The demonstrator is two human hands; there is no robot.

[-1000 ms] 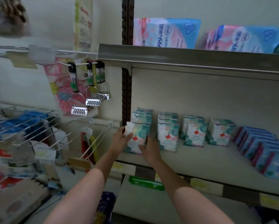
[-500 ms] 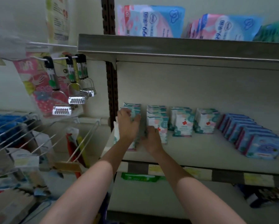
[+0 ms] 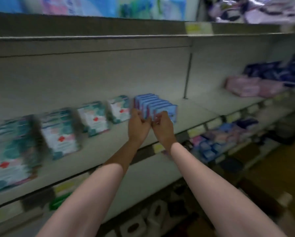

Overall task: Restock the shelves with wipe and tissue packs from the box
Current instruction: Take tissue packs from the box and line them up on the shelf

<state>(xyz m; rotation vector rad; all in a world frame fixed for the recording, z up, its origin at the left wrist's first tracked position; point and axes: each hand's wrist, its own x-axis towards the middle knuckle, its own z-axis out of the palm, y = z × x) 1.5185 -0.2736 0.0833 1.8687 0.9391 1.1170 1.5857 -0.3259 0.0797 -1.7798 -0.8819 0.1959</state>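
Teal-and-white red-cross packs point(image 3: 61, 132), handled a second ago, now sit untouched at left while the left hand point(image 3: 138, 124) and right hand point(image 3: 162, 124) have moved to the blue packs point(image 3: 157, 106) mid-shelf point(image 3: 203, 108), fingers curled at the front pack, grasp unclear, likely straightening.

Dim, flat indoor light; source unseen. Heavy motion blur throughout, worst on teal packs point(image 3: 15, 151) at left edge and upper shelf goods point(image 3: 92, 6). Wide-angle bending of shelf edge point(image 3: 92, 37). Forearms pale, overexposed; hands darker. Lower shelves in murky shadow.
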